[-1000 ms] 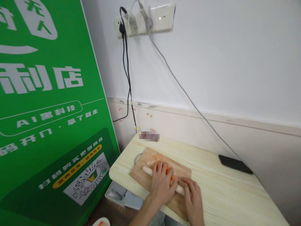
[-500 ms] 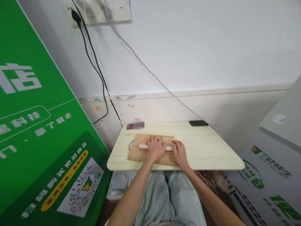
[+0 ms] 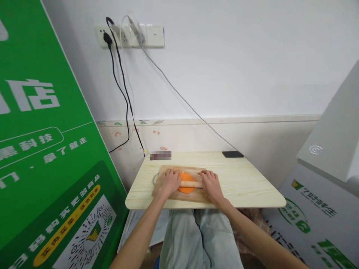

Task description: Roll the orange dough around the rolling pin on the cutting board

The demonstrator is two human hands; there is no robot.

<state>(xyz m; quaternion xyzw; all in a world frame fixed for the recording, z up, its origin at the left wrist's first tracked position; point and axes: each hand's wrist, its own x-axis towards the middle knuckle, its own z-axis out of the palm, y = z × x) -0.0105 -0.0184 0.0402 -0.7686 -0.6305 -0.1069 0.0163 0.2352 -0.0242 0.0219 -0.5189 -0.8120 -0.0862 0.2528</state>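
Observation:
A pale wooden rolling pin (image 3: pixel 191 184) lies crosswise over a flat orange round of dough (image 3: pixel 186 189). The dough rests on a wooden cutting board (image 3: pixel 174 195) with a metal ring handle at its left side. My left hand (image 3: pixel 171 182) is curled over the pin's left end, and my right hand (image 3: pixel 211 185) grips its right end. Both ends of the pin are hidden under the fingers. Orange dough shows in front of and behind the pin.
The board sits on a light wood table (image 3: pixel 246 186). A black phone (image 3: pixel 232 154) and a blurred dark strip (image 3: pixel 160 155) lie along its back edge. Cables hang from wall sockets (image 3: pixel 155 36). A green panel (image 3: pixel 61 149) stands left, a grey-white cabinet (image 3: pixel 305 209) right.
My left hand has slid left from the pin's middle to its left end, uncovering the orange dough. My right hand stays on the right end. The camera view has shifted.

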